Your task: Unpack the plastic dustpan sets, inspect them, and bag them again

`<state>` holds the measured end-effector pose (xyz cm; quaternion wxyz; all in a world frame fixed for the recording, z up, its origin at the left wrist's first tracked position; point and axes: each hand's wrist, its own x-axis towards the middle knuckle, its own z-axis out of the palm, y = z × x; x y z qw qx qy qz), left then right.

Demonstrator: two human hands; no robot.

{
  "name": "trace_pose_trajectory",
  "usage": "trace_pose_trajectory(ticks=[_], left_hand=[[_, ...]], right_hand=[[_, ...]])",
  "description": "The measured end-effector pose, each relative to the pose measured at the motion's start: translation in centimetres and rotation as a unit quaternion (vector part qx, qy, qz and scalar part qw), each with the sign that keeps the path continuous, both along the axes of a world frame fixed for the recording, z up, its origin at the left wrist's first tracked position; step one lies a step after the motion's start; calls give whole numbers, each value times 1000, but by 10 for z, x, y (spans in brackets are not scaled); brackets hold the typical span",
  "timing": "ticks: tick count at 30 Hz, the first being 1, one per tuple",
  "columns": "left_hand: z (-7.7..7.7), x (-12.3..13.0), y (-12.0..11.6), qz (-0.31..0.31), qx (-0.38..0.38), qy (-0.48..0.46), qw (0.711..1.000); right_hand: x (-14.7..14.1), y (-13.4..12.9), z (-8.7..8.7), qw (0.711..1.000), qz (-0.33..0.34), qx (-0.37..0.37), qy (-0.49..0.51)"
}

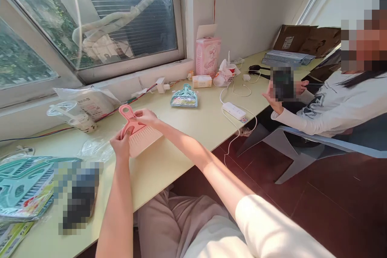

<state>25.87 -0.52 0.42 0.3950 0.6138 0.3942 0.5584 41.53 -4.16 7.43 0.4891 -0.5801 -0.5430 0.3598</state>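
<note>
Grip closed: the left hand (121,142) and right hand (146,117) pinch opposite sides of a pink plastic dustpan (143,142), loop-handled with a paler, ridged face. It is over the smooth, pale-yellow table (160,171); surface contact cannot be determined.

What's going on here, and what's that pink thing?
Someone is holding a pink dustpan over the table, with the left hand at its side and the right hand near its handle. A green dustpan in clear wrapping lies farther back, and more wrapped green ones lie at the left. Another person sits at the right, holding a dark thing too blurred to name.
</note>
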Motion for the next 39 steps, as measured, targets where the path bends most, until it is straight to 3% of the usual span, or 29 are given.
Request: trace_pose_trajectory(ticks=[5, 11, 23, 31, 33, 39], left_hand=[[1, -2, -5, -13, -10, -10, 1000], [3, -4, -10, -29, -2, -31, 999], [5, -5, -15, -41, -14, -24, 999], [4, -7, -14, -49, -34, -44, 997], [4, -7, -13, -47, -32, -47, 997], [0, -5, -12, -43, -11, -53, 998]], right_hand=[[-5, 0, 3, 999, 35, 25, -6], [-11, 7, 1, 998, 25, 49, -14], [-15, 9, -6, 996, -3, 23, 88], [-13, -11, 11, 993, 80, 50, 66], [-14, -7, 9, 996, 59, 61, 38], [-26, 10, -3, 990, -90, 50, -93]])
